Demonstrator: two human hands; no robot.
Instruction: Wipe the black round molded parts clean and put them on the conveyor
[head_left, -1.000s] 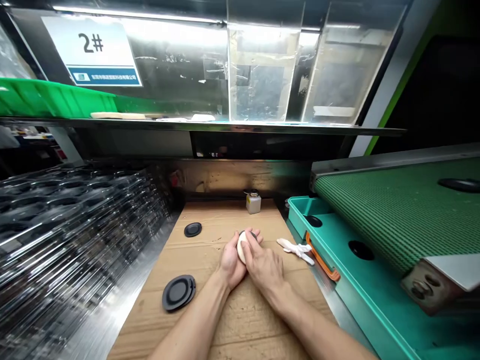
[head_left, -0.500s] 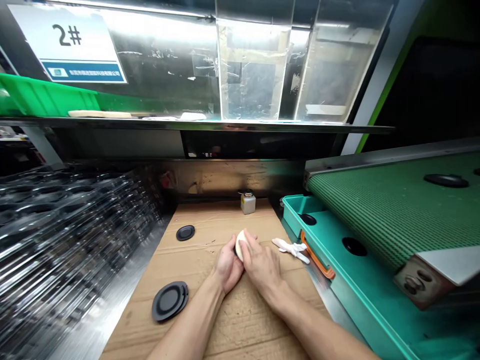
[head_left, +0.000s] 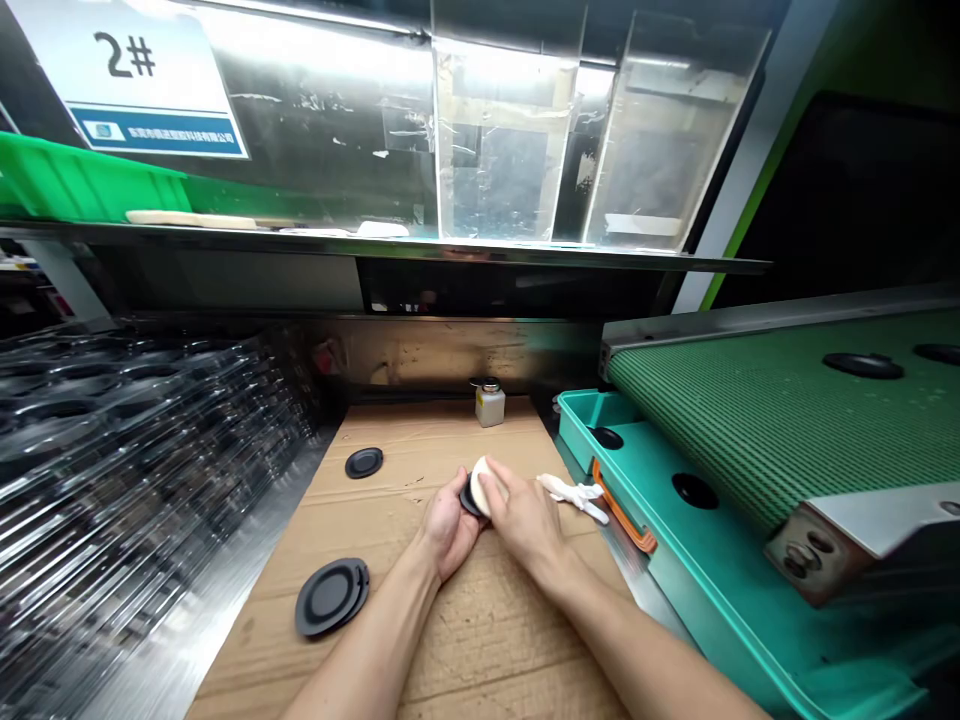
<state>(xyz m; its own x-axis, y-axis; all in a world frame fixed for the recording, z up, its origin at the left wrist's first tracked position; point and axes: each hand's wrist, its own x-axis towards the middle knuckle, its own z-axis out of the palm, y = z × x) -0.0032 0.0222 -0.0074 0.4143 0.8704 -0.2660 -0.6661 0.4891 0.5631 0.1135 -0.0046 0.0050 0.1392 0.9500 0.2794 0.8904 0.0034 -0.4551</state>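
Over the middle of the cardboard sheet (head_left: 480, 630), my left hand (head_left: 448, 525) is closed around a black disc (head_left: 468, 497), much of which is covered. My right hand (head_left: 523, 513) grips a white oval pad (head_left: 481, 482) and presses it against the disc's face. A single round black part (head_left: 364, 462) lies on the cardboard at the far left. Nearer me, left of my forearm, are overlapping black discs (head_left: 330, 597). Just right of my right hand lies a crumpled white cloth or glove (head_left: 572, 495).
A small bottle (head_left: 490, 405) stands at the cardboard's far end. Stacked clear plastic trays (head_left: 150, 480) fill the left. On the right, a teal bin (head_left: 720, 580) with an orange handle (head_left: 624, 512) sits below a green conveyor belt (head_left: 735, 400) carrying black discs. A metal shelf (head_left: 450, 250) crosses overhead.
The white pad has shifted on the disc, so more of the black disc shows beside my left fingers. On the belt, the black discs have moved left, and a second shows more fully.
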